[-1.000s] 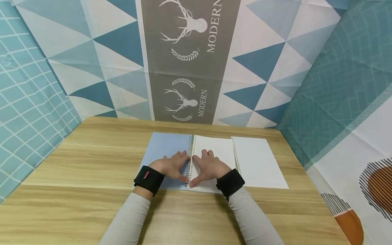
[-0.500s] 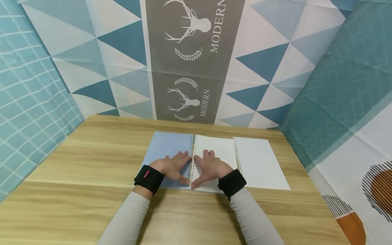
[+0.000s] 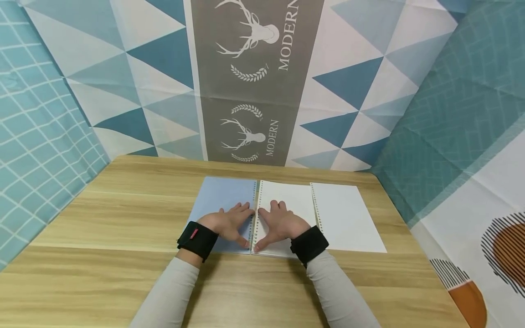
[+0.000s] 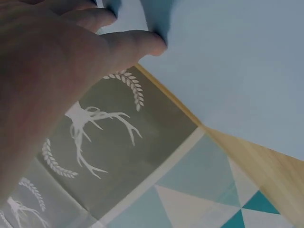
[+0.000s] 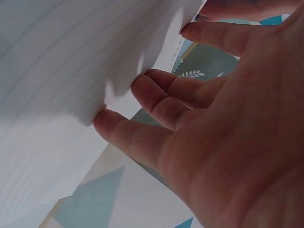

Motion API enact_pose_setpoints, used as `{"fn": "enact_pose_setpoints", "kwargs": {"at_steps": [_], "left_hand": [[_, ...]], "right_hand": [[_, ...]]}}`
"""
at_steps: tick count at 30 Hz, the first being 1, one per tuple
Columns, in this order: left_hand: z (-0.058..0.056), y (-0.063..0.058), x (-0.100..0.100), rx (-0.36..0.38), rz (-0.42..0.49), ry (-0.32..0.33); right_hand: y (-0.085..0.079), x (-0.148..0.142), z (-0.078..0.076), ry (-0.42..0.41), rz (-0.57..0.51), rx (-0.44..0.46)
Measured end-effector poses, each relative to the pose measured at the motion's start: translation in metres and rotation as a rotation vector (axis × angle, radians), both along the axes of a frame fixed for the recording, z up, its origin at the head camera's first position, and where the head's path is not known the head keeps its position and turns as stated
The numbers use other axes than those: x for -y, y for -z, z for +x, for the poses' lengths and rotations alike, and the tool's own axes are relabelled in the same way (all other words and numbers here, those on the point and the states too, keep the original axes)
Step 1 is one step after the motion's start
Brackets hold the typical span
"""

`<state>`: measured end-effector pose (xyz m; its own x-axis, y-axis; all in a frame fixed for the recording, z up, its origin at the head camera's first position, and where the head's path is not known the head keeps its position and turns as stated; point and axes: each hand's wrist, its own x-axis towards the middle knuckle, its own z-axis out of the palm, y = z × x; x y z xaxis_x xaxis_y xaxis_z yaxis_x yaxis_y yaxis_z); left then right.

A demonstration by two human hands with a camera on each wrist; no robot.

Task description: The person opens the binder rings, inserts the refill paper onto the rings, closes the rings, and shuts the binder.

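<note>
An opened spiral notebook lies flat on the wooden table, its blue cover [image 3: 227, 191] to the left and a white lined page [image 3: 289, 193] to the right of the rings. My left hand [image 3: 229, 225] rests on the blue cover with spread fingers, thumb close to the binding. On the lined page, my right hand [image 3: 280, 225] lies with fingers spread, its thumb near the lower end of the rings. In the right wrist view the fingertips [image 5: 107, 124] touch the lined page. A loose white sheet [image 3: 346, 216] with a punched left edge lies against the page's right side.
The wooden table [image 3: 123, 218] extends on both sides of the notebook. Patterned cloth [image 3: 246, 91] with deer heads and triangles hangs behind the table's far edge. More cloth [image 3: 33, 114] hangs at the left, and a further cloth [image 3: 451, 114] at the right.
The view shifts slightly. My left thumb has drawn a little to the left, away from the rings. The right hand, notebook and loose sheet look the same.
</note>
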<state>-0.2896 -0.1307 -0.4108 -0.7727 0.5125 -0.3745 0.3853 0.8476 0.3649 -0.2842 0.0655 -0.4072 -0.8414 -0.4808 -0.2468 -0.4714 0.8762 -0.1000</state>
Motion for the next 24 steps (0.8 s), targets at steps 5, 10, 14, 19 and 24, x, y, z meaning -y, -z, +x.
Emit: {"fn": "enact_pose_setpoints", "kwargs": {"at_steps": [5, 10, 14, 19, 24], "left_hand": [[-0.0006, 0.0008, 0.005, -0.006, 0.013, 0.028], [-0.0004, -0.0002, 0.0061, 0.007, 0.011, 0.023], [0.0003, -0.0014, 0.0049, 0.014, 0.019, 0.004], [0.0015, -0.003, 0.0023, 0.016, 0.014, -0.029], [0.0021, -0.0023, 0.0012, 0.02, -0.001, -0.05]], "right_hand": [[0.0001, -0.0019, -0.0004, -0.004, -0.003, 0.017], [-0.0015, -0.0034, -0.0011, 0.01, -0.025, 0.02], [-0.0021, -0.0042, -0.0008, 0.017, -0.046, 0.007], [-0.0026, -0.0055, -0.0001, 0.014, -0.047, 0.003], [-0.0011, -0.0073, -0.0013, 0.0, -0.051, -0.003]]}}
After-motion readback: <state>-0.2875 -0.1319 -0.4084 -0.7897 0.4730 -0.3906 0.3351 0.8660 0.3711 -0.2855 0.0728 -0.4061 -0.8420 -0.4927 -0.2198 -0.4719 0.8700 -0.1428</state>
